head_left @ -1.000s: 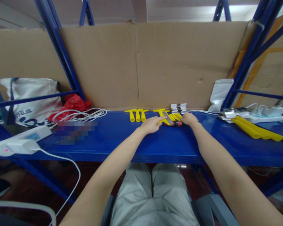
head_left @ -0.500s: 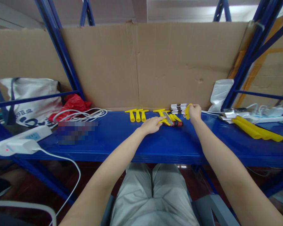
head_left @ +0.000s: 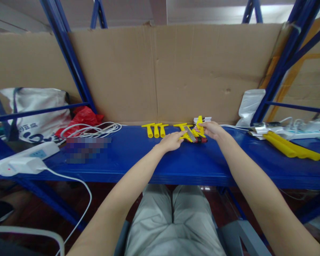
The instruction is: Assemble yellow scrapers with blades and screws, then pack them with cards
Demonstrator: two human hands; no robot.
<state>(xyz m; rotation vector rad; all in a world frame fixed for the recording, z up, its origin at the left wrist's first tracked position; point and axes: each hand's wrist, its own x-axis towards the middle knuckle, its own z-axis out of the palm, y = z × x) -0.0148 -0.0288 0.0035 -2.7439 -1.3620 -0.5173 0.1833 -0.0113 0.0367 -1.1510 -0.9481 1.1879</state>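
My left hand (head_left: 171,141) is closed on a yellow scraper (head_left: 185,136) with a grey metal blade plate (head_left: 191,134), held just above the blue table. To its right, my right hand (head_left: 213,129) pinches a flat yellow scraper piece (head_left: 200,124) at its right edge, tilted upright beside the blade end. Behind my left fingers lies a yellow T-shaped handle (head_left: 180,125). A dark red and black tool (head_left: 202,140) is partly hidden under loose yellow pieces (head_left: 195,133). Further left, three yellow T-shaped handles (head_left: 156,131) lie in a row.
A stack of small white packs (head_left: 208,118) sits behind my right hand. Yellow handles (head_left: 290,145) and a white power strip (head_left: 301,134) lie on the right. Coiled white cable (head_left: 104,128), a red bag (head_left: 85,116) and another power strip (head_left: 29,158) are left. Cardboard (head_left: 176,71) stands behind.
My right hand has moved left with the flat yellow piece, turning it to show its face near the left-hand scraper. My left hand has stayed in place.
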